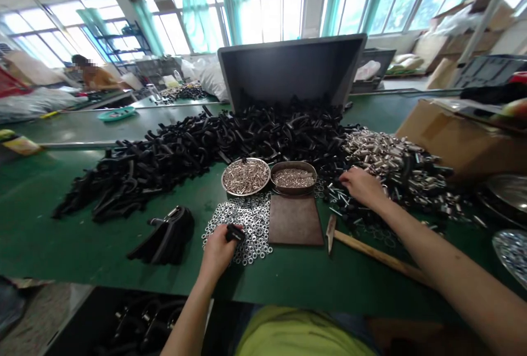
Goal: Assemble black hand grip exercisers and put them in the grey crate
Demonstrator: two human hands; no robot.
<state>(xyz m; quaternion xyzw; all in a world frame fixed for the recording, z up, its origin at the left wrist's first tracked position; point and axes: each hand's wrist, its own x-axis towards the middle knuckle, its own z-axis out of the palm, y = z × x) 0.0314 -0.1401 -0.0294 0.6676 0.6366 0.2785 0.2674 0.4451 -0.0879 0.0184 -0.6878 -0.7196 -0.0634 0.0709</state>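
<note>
My left hand (219, 252) is closed around a small black part (234, 232), just over a spread of metal nuts (255, 224). My right hand (364, 186) reaches to the near edge of a heap of silvery metal cylinders (387, 153), beside loose bolts (335, 197). Its fingertips are drawn together, and whatever may be between them is too small to make out. Between the hands lies a brown square plate (295, 221). Behind it stand a round dish of metal pins (246, 176) and an oval tin of tiny metal pieces (293, 178).
A hammer (370, 249) lies right of the plate. Black curved parts (173, 158) are heaped across the bench before a tipped grey bin (292, 71). A stack of black parts (167, 235) sits at left, a cardboard box (461, 147) at right. Another person (96, 76) sits far left.
</note>
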